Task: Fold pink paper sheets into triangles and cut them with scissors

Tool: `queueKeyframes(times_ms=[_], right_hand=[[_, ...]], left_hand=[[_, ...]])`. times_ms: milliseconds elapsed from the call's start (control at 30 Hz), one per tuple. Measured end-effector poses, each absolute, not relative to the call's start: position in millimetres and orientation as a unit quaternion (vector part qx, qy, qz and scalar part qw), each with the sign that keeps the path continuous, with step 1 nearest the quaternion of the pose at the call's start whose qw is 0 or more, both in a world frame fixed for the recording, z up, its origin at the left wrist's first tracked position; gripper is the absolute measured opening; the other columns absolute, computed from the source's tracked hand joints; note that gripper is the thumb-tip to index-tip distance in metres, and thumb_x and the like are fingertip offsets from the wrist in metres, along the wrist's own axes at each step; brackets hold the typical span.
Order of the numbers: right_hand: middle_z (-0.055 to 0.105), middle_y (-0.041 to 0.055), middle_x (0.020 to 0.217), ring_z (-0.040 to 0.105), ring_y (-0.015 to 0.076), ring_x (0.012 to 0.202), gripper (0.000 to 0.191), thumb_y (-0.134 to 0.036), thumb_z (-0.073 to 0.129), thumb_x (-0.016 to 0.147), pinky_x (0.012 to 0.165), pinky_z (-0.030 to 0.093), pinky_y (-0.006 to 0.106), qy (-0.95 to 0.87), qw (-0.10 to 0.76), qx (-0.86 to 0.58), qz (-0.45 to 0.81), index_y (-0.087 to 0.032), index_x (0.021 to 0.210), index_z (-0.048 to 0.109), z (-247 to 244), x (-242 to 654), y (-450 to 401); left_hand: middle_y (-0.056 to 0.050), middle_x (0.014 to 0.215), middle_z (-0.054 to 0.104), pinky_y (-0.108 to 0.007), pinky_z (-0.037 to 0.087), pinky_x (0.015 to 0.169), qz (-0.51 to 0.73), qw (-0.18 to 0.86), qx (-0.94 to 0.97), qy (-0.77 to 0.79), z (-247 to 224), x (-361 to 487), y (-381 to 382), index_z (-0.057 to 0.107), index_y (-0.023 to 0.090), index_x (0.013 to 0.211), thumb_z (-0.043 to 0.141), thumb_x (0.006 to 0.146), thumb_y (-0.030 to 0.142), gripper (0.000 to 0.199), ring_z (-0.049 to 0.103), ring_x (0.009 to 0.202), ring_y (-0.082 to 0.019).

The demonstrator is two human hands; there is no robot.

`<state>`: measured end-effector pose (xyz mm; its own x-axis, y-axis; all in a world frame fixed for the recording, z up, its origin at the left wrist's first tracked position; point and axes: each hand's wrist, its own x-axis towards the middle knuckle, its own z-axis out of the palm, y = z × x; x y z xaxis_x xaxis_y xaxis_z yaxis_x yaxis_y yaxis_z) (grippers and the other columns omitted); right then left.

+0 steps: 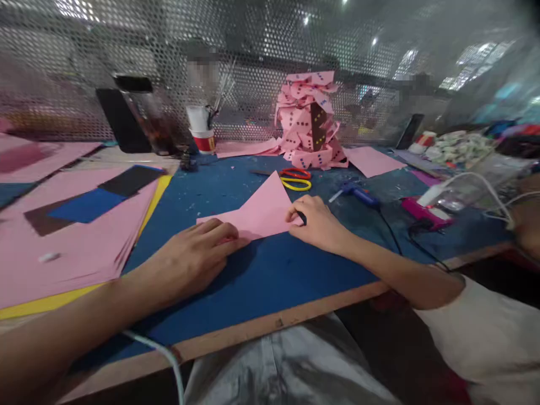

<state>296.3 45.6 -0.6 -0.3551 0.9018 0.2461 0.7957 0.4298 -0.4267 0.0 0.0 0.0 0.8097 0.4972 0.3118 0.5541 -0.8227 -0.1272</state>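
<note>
A folded pink paper (268, 211) lies on the blue table mat, one pointed corner rising toward the back. My left hand (202, 247) presses on its left end with the fingers curled together over the near edge. At the right end, my right hand (314, 222) pinches the paper between thumb and fingers, with a small dark thing at the fingertips that I cannot make out. Scissors (297, 179) with red and yellow handles lie just behind the paper. A tall stack of folded pink pieces (307, 126) with small dark marks stands at the back.
Pink sheets (84, 247) with blue and dark pieces cover the left side. A blue glue gun (360, 194) and a magenta power strip (426, 214) with cables lie to the right. Behind are a red-and-white cup (205, 140), a jar (154, 121) and a perforated metal screen.
</note>
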Motion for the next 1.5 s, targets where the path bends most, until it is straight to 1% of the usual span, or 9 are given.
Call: queueKeyframes(times_ms=[167, 500, 567, 667, 767, 967, 1133, 1367, 1500], right_hand=[[0.064, 0.0060, 0.106, 0.054, 0.0278, 0.105, 0.012, -0.017, 0.068, 0.079, 0.097, 0.044, 0.044, -0.811, 0.212, -0.532, 0.121, -0.023, 0.088, 0.070, 1.5, 306.8, 47.5], [0.066, 0.0053, 0.106, 0.057, 0.0248, 0.104, 0.021, -0.008, 0.063, 0.077, 0.095, 0.045, 0.041, -0.812, 0.230, -0.512, 0.159, -0.023, 0.088, 0.072, 0.3, 318.3, 53.7], [0.066, 0.0046, 0.103, 0.059, 0.0234, 0.101, 0.022, -0.006, 0.061, 0.076, 0.093, 0.046, 0.039, -0.807, 0.251, -0.509, 0.166, -0.023, 0.085, 0.072, -1.2, 318.8, 54.4], [0.066, 0.0032, 0.094, 0.061, 0.0197, 0.090, 0.025, -0.003, 0.054, 0.078, 0.085, 0.047, 0.035, -0.783, 0.329, -0.499, 0.174, -0.022, 0.083, 0.069, -0.8, 318.0, 52.4], [0.065, 0.0029, 0.092, 0.061, 0.0186, 0.089, 0.024, -0.002, 0.051, 0.081, 0.084, 0.047, 0.034, -0.789, 0.394, -0.444, 0.157, -0.021, 0.084, 0.066, 0.9, 315.3, 47.8], [0.065, 0.0026, 0.091, 0.058, 0.0187, 0.091, 0.022, -0.002, 0.054, 0.083, 0.084, 0.045, 0.032, -0.869, 0.307, -0.358, 0.150, -0.021, 0.086, 0.065, -6.4, 311.4, 45.2], [0.064, 0.0036, 0.094, 0.056, 0.0200, 0.092, 0.021, -0.002, 0.055, 0.084, 0.085, 0.045, 0.034, -0.882, 0.293, -0.352, 0.110, -0.020, 0.088, 0.063, -11.1, 311.8, 46.5], [0.063, 0.0048, 0.098, 0.055, 0.0210, 0.094, 0.019, -0.003, 0.055, 0.086, 0.086, 0.045, 0.035, -0.889, 0.280, -0.352, 0.088, -0.021, 0.089, 0.062, -12.5, 311.1, 45.2], [0.063, 0.0049, 0.098, 0.055, 0.0214, 0.095, 0.019, -0.003, 0.054, 0.085, 0.087, 0.045, 0.036, -0.889, 0.278, -0.355, 0.084, -0.020, 0.089, 0.061, -13.1, 310.9, 46.1]], left_hand=[[-0.011, 0.114, 0.064, -0.042, 0.054, 0.089, -0.139, 0.105, -0.946, -0.272, 0.8, 1.6, 2.4, 0.059, 0.019, 0.130, 0.044, 0.095, 0.007, 0.041, 0.060, 0.104, -0.026], [-0.008, 0.116, 0.064, -0.040, 0.051, 0.092, -0.141, 0.085, -0.944, -0.287, -0.8, 0.4, 3.1, 0.061, 0.024, 0.133, 0.042, 0.096, 0.009, 0.044, 0.060, 0.106, -0.025], [-0.008, 0.116, 0.064, -0.040, 0.051, 0.092, -0.145, 0.080, -0.943, -0.290, -1.1, 0.4, 3.8, 0.061, 0.025, 0.134, 0.042, 0.096, 0.010, 0.045, 0.060, 0.106, -0.025], [-0.007, 0.116, 0.064, -0.039, 0.050, 0.093, -0.151, 0.066, -0.940, -0.299, -0.7, 0.6, 4.4, 0.062, 0.026, 0.134, 0.042, 0.095, 0.009, 0.046, 0.060, 0.105, -0.024], [-0.007, 0.114, 0.064, -0.038, 0.049, 0.092, -0.158, 0.042, -0.935, -0.316, 1.7, 2.4, 4.0, 0.064, 0.026, 0.131, 0.041, 0.095, 0.009, 0.046, 0.060, 0.103, -0.023], [-0.007, 0.105, 0.064, -0.034, 0.048, 0.087, -0.171, -0.055, -0.900, -0.396, 12.3, 21.8, 3.1, 0.071, 0.021, 0.110, 0.046, 0.097, 0.023, 0.028, 0.060, 0.098, -0.022], [-0.004, 0.092, 0.067, -0.034, 0.045, 0.083, -0.201, -0.087, -0.837, -0.502, 15.3, 47.6, 6.1, 0.068, 0.021, 0.084, 0.055, 0.091, 0.035, 0.021, 0.059, 0.090, -0.022], [-0.004, 0.085, 0.069, -0.032, 0.042, 0.072, -0.167, -0.091, -0.793, -0.578, 8.5, 57.7, 19.1, 0.065, 0.021, 0.077, 0.059, 0.082, 0.035, 0.016, 0.060, 0.081, -0.022], [-0.002, 0.083, 0.071, -0.030, 0.043, 0.070, -0.153, -0.144, -0.786, -0.581, 10.8, 56.4, 28.7, 0.068, 0.021, 0.080, 0.061, 0.077, 0.037, 0.018, 0.062, 0.078, -0.021]])
